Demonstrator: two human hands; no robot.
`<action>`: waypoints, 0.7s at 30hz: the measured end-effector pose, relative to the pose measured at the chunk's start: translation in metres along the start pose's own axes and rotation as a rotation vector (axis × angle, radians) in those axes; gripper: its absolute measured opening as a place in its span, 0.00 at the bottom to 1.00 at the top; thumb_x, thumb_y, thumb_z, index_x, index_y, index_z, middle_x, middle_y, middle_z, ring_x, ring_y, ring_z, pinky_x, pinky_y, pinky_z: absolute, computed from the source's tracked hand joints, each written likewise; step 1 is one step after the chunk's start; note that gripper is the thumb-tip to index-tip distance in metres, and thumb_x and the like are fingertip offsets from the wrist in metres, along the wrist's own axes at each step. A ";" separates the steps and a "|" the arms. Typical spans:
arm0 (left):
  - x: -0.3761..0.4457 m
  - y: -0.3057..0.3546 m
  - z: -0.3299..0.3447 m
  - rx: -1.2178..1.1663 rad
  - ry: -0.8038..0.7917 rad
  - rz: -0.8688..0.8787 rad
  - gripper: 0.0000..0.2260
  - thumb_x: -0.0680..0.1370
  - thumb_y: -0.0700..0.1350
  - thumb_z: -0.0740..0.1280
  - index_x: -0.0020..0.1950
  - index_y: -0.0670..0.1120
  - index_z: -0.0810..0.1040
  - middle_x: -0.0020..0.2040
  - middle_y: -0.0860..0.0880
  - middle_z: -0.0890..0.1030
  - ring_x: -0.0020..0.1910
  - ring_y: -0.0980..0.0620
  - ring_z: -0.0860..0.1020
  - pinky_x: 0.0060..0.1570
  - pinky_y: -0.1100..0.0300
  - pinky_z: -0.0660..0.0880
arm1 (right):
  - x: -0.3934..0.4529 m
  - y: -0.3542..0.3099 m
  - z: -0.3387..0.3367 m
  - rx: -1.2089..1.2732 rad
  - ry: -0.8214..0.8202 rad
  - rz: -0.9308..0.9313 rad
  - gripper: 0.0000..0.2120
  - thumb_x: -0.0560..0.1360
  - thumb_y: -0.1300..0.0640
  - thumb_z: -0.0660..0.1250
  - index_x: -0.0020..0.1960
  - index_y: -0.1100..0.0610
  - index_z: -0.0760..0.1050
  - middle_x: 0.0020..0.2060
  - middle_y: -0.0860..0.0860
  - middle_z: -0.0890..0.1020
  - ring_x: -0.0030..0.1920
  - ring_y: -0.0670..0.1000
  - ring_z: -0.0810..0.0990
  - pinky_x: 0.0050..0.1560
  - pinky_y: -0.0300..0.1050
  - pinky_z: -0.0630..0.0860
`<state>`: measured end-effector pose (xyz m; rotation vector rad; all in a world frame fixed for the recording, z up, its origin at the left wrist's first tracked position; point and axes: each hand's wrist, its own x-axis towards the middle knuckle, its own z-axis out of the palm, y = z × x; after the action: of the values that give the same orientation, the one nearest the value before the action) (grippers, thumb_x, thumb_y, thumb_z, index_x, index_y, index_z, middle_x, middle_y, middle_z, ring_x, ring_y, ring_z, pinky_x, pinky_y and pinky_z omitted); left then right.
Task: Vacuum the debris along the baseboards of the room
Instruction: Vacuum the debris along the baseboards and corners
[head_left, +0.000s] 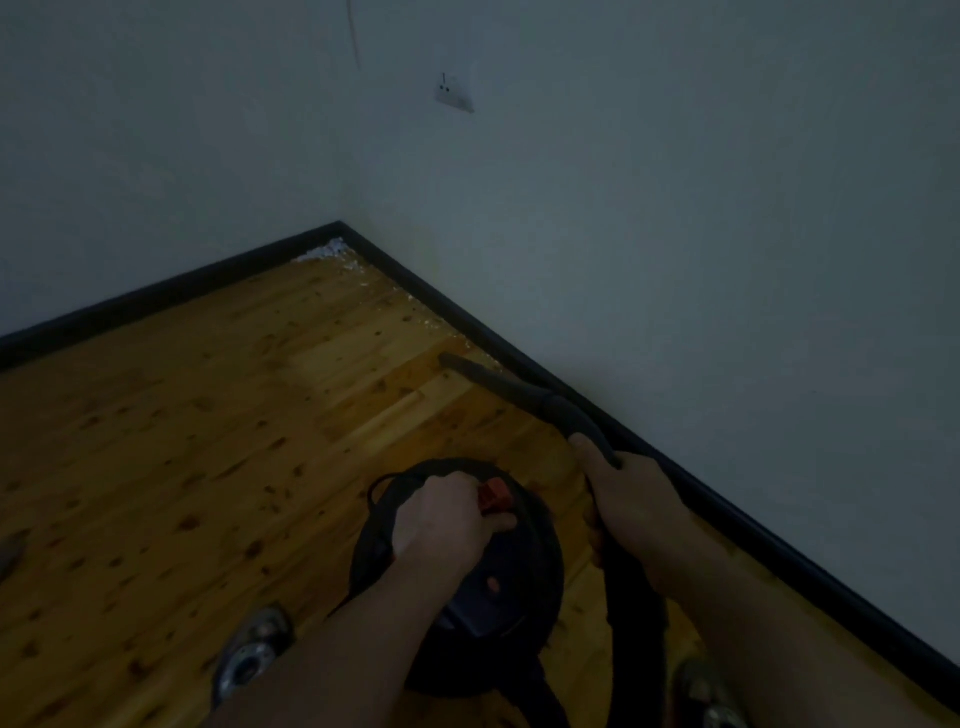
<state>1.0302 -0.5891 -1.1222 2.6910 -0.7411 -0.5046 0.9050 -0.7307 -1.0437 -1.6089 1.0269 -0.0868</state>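
A round black vacuum cleaner (498, 587) stands on the wooden floor below me. My left hand (447, 519) grips its top handle beside a red switch (496, 496). My right hand (628, 499) holds the black hose where it joins the crevice nozzle (493, 379). The nozzle tip lies low near the dark baseboard (571, 395) on the right wall. White debris (332, 249) is piled in the corner and trails along that baseboard towards the nozzle.
Two pale walls meet at the corner ahead, with a wall socket (454, 93) on the right one. Wooden floor (182, 441) spreads to the left. My feet in sandals (254, 654) show on either side of the vacuum.
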 end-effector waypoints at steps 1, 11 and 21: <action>0.003 0.000 0.000 -0.003 -0.002 0.002 0.20 0.72 0.68 0.72 0.50 0.53 0.81 0.45 0.53 0.82 0.44 0.51 0.81 0.41 0.54 0.79 | 0.002 0.000 -0.003 -0.003 0.000 -0.007 0.25 0.80 0.36 0.64 0.37 0.56 0.71 0.26 0.52 0.74 0.27 0.52 0.74 0.36 0.51 0.74; 0.019 0.008 -0.002 0.022 -0.011 0.045 0.23 0.72 0.69 0.72 0.53 0.52 0.81 0.47 0.52 0.82 0.45 0.50 0.82 0.45 0.52 0.81 | -0.011 -0.003 -0.020 0.041 0.041 0.022 0.25 0.80 0.38 0.65 0.36 0.57 0.71 0.26 0.52 0.75 0.26 0.52 0.74 0.36 0.50 0.72; 0.021 0.016 -0.002 0.051 0.011 0.099 0.28 0.74 0.76 0.60 0.47 0.52 0.77 0.42 0.52 0.79 0.41 0.50 0.80 0.40 0.53 0.80 | -0.059 0.004 -0.044 0.003 0.076 0.083 0.26 0.81 0.37 0.63 0.40 0.60 0.73 0.24 0.56 0.75 0.23 0.53 0.73 0.31 0.45 0.72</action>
<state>1.0411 -0.6131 -1.1195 2.6844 -0.8908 -0.4519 0.8427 -0.7260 -1.0056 -1.5687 1.1504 -0.0936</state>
